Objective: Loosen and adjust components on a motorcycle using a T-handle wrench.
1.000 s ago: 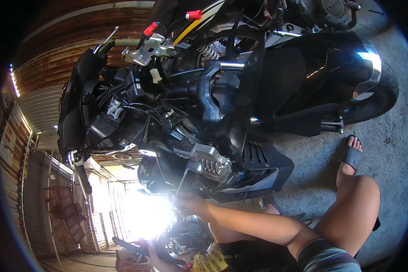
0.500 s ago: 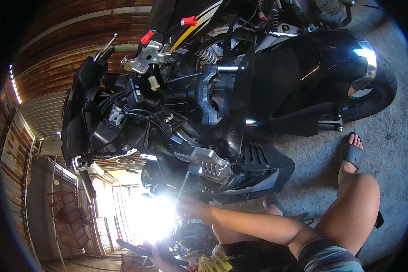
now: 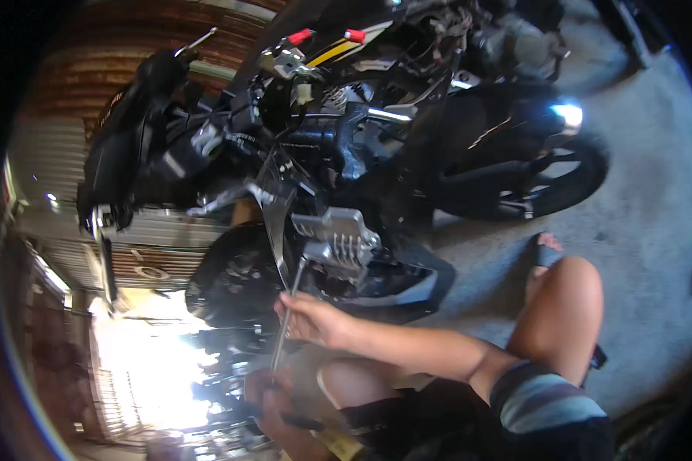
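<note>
In front of me is a black motor scooter [image 3: 469, 146] with several panels off and its inner parts bare. My right hand [image 3: 311, 316] is closed around the silver shaft of a long T-handle wrench [image 3: 278, 352]. The shaft's upper end meets the scooter just below a ribbed silver metal part [image 3: 342, 242]. Lower down, my left hand [image 3: 267, 392] is closed at the handle end of the same wrench, where a dark crossbar sticks out to one side. Blur and glare hide most of the left fingers.
A second motorcycle [image 3: 507, 46] stands close behind the scooter. My bent right leg [image 3: 565, 315] is beside it on the concrete floor [image 3: 646, 207]. Bright daylight [image 3: 146, 361] floods the lower left. Rusty corrugated walls [image 3: 123, 77] rise at the upper left.
My left hand has come up, bringing the dark crossbar closer to my right hand. My view has shifted, so the scooter and my right leg appear further left.
</note>
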